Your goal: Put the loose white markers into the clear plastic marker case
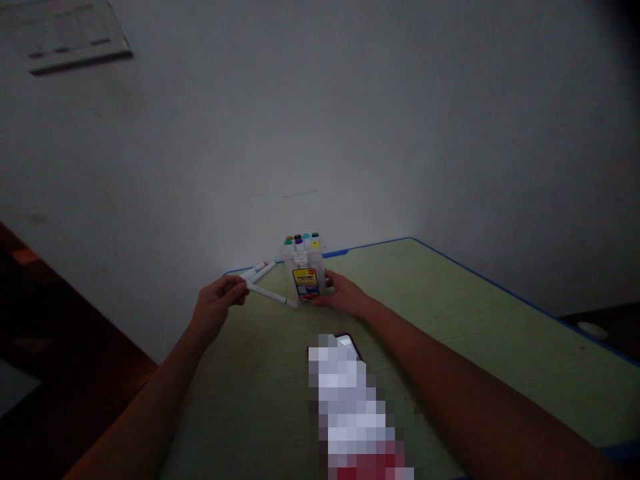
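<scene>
My left hand [220, 300] pinches the end of a white marker pen [273, 295], which slants down to the right above the table. Just behind that hand, a few more white markers [263, 269] lie together near the table's far edge. My right hand [343, 293] grips the lower right side of a clear plastic marker case [304, 270] with a yellow and dark label. The case stands upright and open at the top. Several markers with coloured caps [300, 241], green, purple, yellow, blue and black among them, stick up inside it.
The pale green table [400, 287] has a blue edge and stands against a grey wall [350, 120]. A phone [347, 343] lies in front of the case, partly covered by a blurred patch. A panel [65, 37] hangs on the wall, upper left.
</scene>
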Tool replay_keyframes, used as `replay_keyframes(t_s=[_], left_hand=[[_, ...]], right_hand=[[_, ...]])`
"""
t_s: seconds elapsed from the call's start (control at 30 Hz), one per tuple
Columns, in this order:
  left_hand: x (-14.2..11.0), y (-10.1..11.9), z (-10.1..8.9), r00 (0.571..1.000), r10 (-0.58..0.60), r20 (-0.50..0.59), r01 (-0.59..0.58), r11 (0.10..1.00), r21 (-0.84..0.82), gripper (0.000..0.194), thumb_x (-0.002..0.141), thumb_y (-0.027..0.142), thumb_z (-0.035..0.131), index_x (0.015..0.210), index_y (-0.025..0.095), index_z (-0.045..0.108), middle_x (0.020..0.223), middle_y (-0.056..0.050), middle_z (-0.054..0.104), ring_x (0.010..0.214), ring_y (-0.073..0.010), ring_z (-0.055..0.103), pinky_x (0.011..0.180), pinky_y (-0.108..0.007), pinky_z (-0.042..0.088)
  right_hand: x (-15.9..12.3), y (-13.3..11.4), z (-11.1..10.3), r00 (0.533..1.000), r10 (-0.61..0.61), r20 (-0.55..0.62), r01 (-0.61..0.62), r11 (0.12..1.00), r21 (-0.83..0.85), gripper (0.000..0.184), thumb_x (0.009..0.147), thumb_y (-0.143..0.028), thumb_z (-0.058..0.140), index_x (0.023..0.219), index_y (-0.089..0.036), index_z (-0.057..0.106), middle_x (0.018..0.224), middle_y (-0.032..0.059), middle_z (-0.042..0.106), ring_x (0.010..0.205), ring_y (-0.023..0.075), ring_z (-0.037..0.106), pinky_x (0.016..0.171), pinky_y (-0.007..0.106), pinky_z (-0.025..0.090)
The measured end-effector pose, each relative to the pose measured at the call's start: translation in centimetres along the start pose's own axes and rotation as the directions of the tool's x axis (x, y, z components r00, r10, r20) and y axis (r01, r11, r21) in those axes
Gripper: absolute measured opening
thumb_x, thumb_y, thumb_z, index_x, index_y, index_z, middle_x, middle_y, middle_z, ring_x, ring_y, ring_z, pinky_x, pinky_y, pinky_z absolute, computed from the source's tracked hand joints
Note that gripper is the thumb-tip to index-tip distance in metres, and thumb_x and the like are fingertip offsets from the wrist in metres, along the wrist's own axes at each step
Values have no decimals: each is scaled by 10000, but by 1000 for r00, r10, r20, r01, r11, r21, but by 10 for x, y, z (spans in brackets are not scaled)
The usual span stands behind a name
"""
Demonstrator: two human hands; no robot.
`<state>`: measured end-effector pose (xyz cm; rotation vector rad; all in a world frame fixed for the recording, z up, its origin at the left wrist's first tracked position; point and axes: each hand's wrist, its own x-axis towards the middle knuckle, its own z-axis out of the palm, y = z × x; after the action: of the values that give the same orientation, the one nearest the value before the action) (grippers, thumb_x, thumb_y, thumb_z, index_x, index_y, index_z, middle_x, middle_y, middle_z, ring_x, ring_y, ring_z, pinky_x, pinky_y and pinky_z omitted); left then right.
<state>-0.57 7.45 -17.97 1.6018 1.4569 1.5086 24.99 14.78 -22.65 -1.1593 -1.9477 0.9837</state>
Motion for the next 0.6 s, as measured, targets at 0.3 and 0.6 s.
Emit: replay_keyframes(t_s=[0.3, 0.6], left_hand=[[0, 0, 1, 999, -44, 3, 44, 999, -2, 284, 608, 356, 680, 767, 139, 588, 629, -14, 585, 547, -121, 519, 546, -256, 443], [0, -1, 1, 1000, -28, 15, 28, 1000, -10, 252, 640, 361, 646, 751, 147, 572, 625, -8, 560, 546, -115, 508, 540, -247, 439]], right_hand=[[3, 4, 2, 1000, -17, 12, 17, 1000, 10, 684, 562, -347, 757, 1181, -224, 493, 1122, 73, 603, 1037, 246, 554, 878, 389, 434], [1, 1, 1, 1000, -2, 18, 1, 1000, 28, 683, 555, -329, 772, 1173, -225, 502, 1111, 71, 614, 1021, 240, 567, 876, 373, 442]])
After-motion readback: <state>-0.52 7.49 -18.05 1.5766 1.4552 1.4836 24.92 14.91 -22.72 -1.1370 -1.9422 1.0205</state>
